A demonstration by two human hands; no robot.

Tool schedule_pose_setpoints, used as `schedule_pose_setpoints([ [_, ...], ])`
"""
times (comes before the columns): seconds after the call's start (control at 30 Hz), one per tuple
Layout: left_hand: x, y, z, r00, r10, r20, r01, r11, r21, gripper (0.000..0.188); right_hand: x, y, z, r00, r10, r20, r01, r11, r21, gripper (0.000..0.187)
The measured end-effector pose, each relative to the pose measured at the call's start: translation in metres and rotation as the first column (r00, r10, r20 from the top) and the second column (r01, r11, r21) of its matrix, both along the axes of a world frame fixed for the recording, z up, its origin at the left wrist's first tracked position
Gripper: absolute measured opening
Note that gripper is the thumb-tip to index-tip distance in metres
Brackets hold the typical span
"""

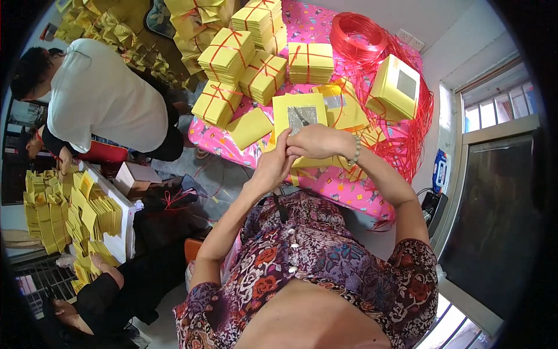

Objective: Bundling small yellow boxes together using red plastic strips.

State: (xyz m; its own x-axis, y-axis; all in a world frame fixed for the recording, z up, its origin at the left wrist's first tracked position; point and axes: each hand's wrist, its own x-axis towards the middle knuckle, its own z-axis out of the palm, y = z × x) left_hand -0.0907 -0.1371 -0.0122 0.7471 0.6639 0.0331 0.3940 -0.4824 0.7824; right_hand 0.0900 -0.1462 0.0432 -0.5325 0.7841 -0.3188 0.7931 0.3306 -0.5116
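Just over the near edge of a stack of yellow paper (pixel 281 110) with a silver square on top, my two hands meet. My right hand (pixel 322 141) is closed, palm down, and the dark pointed blades of what look like scissors (pixel 301 116) stick out from it over the silver square. Its fingers hide the handles. Against its fingertips, my left hand (pixel 273 166) is pinched closed; whatever it grips is hidden. Loose yellow sheets (pixel 251 128) lie left of the stack, and more with an orange patch (pixel 349 104) lie right of it.
Bundles tied with red strap (pixel 226 52) stand at the back of the pink patterned table (pixel 308 26). A red strap coil (pixel 357 35) and tangled strands lie at right near a yellow block (pixel 394 87). At left, co-workers (pixel 104 99) are beside yellow paper piles (pixel 96 209).
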Motion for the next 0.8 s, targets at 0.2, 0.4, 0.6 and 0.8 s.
schedule_pose_setpoints([
  [0.2, -0.014, 0.006, -0.006, 0.997, 0.050, -0.065, -0.045, 0.996, 0.078, 0.020, 0.048, -0.004, 0.006, 0.989, -0.123, -0.078, 0.123, 0.992, -0.008, 0.034],
  [0.4, -0.011, 0.010, 0.002, 0.992, 0.122, 0.019, -0.123, 0.992, 0.027, 0.015, 0.047, -0.004, 0.023, 0.962, -0.196, -0.192, 0.202, 0.979, 0.014, 0.033],
  [0.6, -0.013, 0.010, -0.003, 0.943, 0.317, 0.099, -0.300, 0.942, -0.151, 0.021, 0.073, -0.002, -0.004, 0.888, -0.223, -0.402, 0.338, 0.910, 0.241, 0.028],
  [0.8, 0.010, 0.004, -0.020, 0.868, 0.423, 0.260, -0.339, 0.888, -0.311, 0.023, 0.011, 0.006, -0.041, 0.283, -0.535, -0.796, 0.716, 0.670, -0.196, 0.023],
])
